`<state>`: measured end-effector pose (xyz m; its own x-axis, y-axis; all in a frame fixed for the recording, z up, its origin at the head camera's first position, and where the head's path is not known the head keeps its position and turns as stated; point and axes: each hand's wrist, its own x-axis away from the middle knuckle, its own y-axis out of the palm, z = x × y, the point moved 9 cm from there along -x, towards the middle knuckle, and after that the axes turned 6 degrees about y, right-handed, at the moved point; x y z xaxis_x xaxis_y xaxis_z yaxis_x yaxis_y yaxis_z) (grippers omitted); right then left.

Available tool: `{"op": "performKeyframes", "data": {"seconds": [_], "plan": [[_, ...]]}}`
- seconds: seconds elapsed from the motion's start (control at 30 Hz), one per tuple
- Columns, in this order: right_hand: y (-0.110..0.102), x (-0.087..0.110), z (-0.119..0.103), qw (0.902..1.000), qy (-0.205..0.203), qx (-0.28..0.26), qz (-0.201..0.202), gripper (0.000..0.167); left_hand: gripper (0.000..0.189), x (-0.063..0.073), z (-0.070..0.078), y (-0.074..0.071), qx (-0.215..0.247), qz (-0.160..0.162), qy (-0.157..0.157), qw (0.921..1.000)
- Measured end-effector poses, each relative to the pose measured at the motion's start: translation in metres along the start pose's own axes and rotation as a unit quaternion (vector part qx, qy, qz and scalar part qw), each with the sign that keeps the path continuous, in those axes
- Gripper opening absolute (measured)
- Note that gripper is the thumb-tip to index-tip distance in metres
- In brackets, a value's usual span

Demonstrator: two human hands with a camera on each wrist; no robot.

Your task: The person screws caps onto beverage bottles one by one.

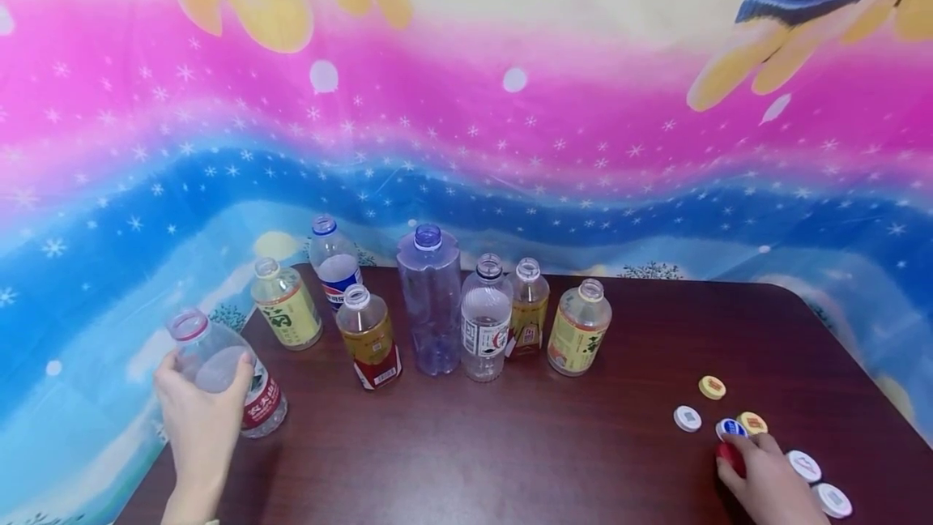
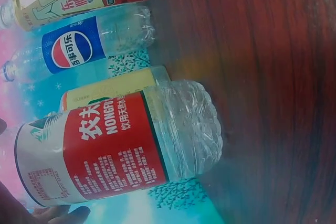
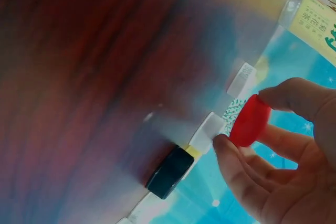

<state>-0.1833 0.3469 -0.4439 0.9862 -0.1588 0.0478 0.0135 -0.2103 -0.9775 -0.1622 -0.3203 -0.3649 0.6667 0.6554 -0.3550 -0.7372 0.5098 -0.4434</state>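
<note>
At the left of the head view, my left hand [image 1: 200,411] grips a clear plastic water bottle [image 1: 264,420] round its upper part. The bottle has a red and white label [image 2: 113,148] and an uncapped mouth with a pink ring. It leans slightly, its base at the dark table. On the right side, my right hand [image 1: 776,480] pinches a red bottle cap [image 3: 251,120] between thumb and fingers. Close by lie a blue cap [image 1: 731,428], a yellow cap [image 1: 754,423] and white caps [image 1: 804,467]. A black cap [image 3: 170,172] shows in the right wrist view.
Several uncapped bottles stand across the table [image 1: 466,444]: a yellow-labelled one [image 1: 291,318], a Pepsi bottle [image 1: 338,270], a tall purple one [image 1: 430,306], a clear one [image 1: 486,330] and another yellow-labelled one [image 1: 579,330]. A patterned cloth [image 1: 466,136] hangs behind.
</note>
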Motion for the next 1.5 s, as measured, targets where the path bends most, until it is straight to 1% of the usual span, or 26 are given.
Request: {"op": "performKeyframes", "data": {"seconds": [0.03,0.1,0.17,0.27,0.37,0.43,0.5,0.57,0.7,0.83,0.9,0.93,1.03,1.1,1.17,1.3,1.4,1.5], "plan": [[-0.003,0.001,-0.002,0.9998,-0.006,-0.008,0.018,0.040,0.083,0.001,0.001,0.000,-0.003,0.003,0.002,1.0000],[-0.012,0.003,-0.008,0.9973,-0.023,-0.025,0.065,0.038,0.084,0.004,0.002,-0.001,-0.013,0.006,0.002,0.9999],[-0.022,0.006,-0.016,0.9908,-0.046,-0.042,0.121,0.035,0.084,0.007,0.004,-0.002,-0.024,0.007,0.003,0.9997],[-0.034,0.009,-0.025,0.9803,-0.062,-0.061,0.177,0.035,0.086,0.011,0.006,-0.001,-0.035,0.002,-0.001,0.9994],[-0.041,0.010,-0.031,0.9745,-0.063,-0.074,0.202,0.036,0.089,0.016,0.011,0.002,-0.040,-0.004,0.001,0.9992],[-0.046,0.011,-0.036,0.9696,-0.065,-0.085,0.220,0.036,0.090,0.021,0.015,0.004,-0.045,-0.009,0.010,0.9989],[-0.049,0.011,-0.042,0.9654,-0.068,-0.093,0.234,0.036,0.090,0.026,0.023,0.007,-0.049,-0.011,0.029,0.9983],[-0.053,0.011,-0.049,0.9588,-0.077,-0.106,0.252,0.035,0.088,0.033,0.031,0.009,-0.055,-0.009,0.052,0.9971],[-0.059,0.009,-0.064,0.9552,-0.084,-0.119,0.258,0.035,0.083,0.048,0.051,0.016,-0.063,-0.005,0.097,0.9933],[-0.065,0.004,-0.080,0.9588,-0.084,-0.127,0.240,0.034,0.081,0.067,0.072,0.029,-0.060,-0.011,0.137,0.9887],[-0.068,0.001,-0.089,0.9625,-0.079,-0.125,0.228,0.035,0.081,0.077,0.084,0.036,-0.052,-0.011,0.167,0.9846],[-0.070,0.000,-0.092,0.9631,-0.078,-0.125,0.225,0.035,0.080,0.082,0.091,0.040,-0.047,-0.011,0.184,0.9817],[-0.077,-0.001,-0.104,0.9606,-0.083,-0.128,0.232,0.034,0.079,0.098,0.110,0.054,-0.032,-0.016,0.238,0.9707],[-0.083,-0.001,-0.112,0.9578,-0.089,-0.133,0.239,0.034,0.078,0.107,0.121,0.066,-0.023,-0.027,0.264,0.9638],[-0.090,-0.002,-0.121,0.9526,-0.100,-0.141,0.251,0.033,0.077,0.116,0.129,0.078,-0.015,-0.045,0.280,0.9587],[-0.103,-0.001,-0.144,0.9432,-0.126,-0.162,0.261,0.031,0.076,0.131,0.143,0.099,-0.005,-0.081,0.295,0.9520],[-0.113,-0.001,-0.163,0.9395,-0.142,-0.178,0.256,0.030,0.076,0.140,0.152,0.114,0.000,-0.099,0.312,0.9450],[-0.124,0.001,-0.180,0.9352,-0.155,-0.191,0.255,0.029,0.076,0.148,0.160,0.126,0.002,-0.110,0.334,0.9360]]}}
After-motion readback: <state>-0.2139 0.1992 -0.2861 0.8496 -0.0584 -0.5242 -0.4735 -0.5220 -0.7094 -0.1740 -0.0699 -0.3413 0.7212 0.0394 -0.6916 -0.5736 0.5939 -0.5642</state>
